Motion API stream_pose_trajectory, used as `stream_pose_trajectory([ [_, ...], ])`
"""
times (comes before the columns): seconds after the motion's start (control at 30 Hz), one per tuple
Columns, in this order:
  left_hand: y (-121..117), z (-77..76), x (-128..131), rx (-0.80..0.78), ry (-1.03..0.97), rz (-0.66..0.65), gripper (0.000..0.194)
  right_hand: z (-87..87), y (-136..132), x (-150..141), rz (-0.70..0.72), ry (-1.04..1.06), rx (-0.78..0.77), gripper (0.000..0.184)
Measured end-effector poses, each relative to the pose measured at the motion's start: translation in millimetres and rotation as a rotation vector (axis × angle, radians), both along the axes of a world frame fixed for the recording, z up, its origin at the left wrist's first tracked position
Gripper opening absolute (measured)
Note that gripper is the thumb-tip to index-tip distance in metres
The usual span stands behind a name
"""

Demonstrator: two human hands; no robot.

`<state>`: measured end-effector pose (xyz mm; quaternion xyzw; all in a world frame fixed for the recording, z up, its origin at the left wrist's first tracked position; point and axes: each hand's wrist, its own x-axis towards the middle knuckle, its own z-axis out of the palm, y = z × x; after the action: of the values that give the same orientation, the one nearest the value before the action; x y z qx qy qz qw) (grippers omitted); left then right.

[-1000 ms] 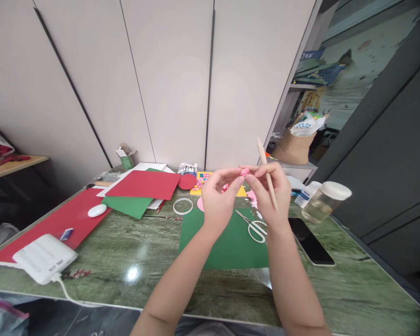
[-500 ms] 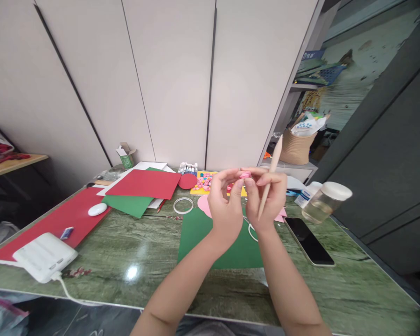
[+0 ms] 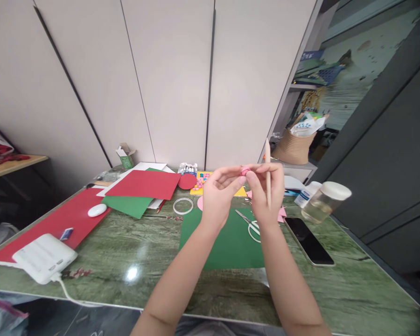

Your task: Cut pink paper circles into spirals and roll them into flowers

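Gently press evenly, with left hand point(image 3: 219, 193) and right hand point(image 3: 275, 189) pinched closed around the pink piece point(image 3: 245, 171), raised over the table point(image 3: 154, 256) toward its far edge; angle the right-held wooden stick point(image 3: 268, 182) clear.

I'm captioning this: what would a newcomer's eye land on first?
Probably the small pink piece pinched between the left hand and right hand, with a pale pointed stick nearly upright in the right. Next, the red sheet on the paper pile to their left, and the scissors on the green sheet below the hands.
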<state>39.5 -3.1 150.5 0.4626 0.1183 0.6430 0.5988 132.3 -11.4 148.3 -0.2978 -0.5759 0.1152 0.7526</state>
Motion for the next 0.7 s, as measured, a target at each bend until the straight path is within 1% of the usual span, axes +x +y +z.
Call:
stream_pose_trajectory([
  [0.13, 1, 1.0, 0, 0.010, -0.013, -0.023, 0.016, -1.4, 3, 5, 0.045, -0.006, -0.008, 0.016],
  [0.27, 2, 1.9, -3, 0.022, 0.047, -0.003, 0.015, 0.0, 1, 9, 0.057, -0.013, -0.037, 0.020],
  [0.47, -1, 5.7, -10, 0.106, 0.215, 0.164, 0.018, 4.0, -5, 13, 0.031, -0.071, -0.105, 0.023],
  [0.53, -2, 5.5, -10, 0.120, 0.256, 0.202, 0.021, 3.8, -4, 13, 0.016, -0.074, -0.102, 0.024],
  [0.63, -3, 2.5, -6, 0.115, 0.251, 0.243, 0.025, 2.8, -2, 10, -0.026, -0.071, -0.079, 0.024],
  [0.7, -4, -0.3, -2, 0.116, 0.238, 0.298, 0.025, 2.0, -2, 7, -0.053, -0.065, -0.059, 0.023],
])
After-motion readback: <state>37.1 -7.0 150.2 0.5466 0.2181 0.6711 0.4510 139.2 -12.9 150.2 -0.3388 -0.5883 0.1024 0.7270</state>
